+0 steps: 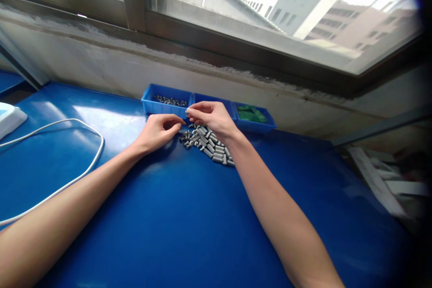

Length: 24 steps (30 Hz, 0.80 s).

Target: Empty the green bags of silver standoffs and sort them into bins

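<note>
My right hand (211,118) is closed in a pinch just in front of the blue bins, with a small shiny metal piece (187,112) between thumb and fingertips; its exact kind is too small to tell. My left hand (161,131) hovers at the left edge of the pile, fingers bent and thumb apart from them, nothing visible inside. Below and between the hands lie several small screws (186,138) and several silver hex standoffs (218,149), heaped together. My right wrist hides part of this heap.
Behind the hands stand a blue bin of small screws (147,102), a middle bin (212,98) mostly hidden by my hand, and one with green pieces (251,114). A white cable (97,155) loops over the blue table (189,225) at left, near a white device (11,119). A window wall runs behind.
</note>
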Available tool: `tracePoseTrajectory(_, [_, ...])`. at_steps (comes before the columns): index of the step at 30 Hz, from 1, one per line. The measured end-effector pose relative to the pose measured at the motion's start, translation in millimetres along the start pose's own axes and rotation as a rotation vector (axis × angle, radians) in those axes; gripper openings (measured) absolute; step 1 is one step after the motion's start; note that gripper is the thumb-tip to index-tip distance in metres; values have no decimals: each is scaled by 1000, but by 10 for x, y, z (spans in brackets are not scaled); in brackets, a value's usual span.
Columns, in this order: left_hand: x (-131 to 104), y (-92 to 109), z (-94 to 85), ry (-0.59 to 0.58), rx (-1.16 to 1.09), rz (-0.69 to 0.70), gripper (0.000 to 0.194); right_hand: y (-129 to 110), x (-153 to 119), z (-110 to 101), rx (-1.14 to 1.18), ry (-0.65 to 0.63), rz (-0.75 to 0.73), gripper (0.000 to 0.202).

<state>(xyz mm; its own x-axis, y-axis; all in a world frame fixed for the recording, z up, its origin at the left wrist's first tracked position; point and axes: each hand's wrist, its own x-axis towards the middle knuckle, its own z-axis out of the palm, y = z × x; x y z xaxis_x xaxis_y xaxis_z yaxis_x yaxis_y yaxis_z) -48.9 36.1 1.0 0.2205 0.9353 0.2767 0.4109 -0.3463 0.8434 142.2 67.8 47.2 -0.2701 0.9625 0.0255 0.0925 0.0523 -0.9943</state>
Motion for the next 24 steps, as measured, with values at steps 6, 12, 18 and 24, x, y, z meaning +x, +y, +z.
tracePoseTrajectory(6, [7, -19, 4, 3, -14, 10, 30, 138, 55, 137, -19, 120, -109, 24])
tracePoseTrajectory(12, [5, -13, 5, 1, 6, 13, 30, 196, 87, 137, -25, 197, -133, 20])
tracePoseTrajectory(18, [9, -18, -9, -5, 49, 31, 30, 77, 38, 88, -270, 154, -208, 21])
tracePoseTrajectory(24, [6, -3, 1, 8, 46, 20, 27, -120, -65, 14, -604, 107, -213, 11])
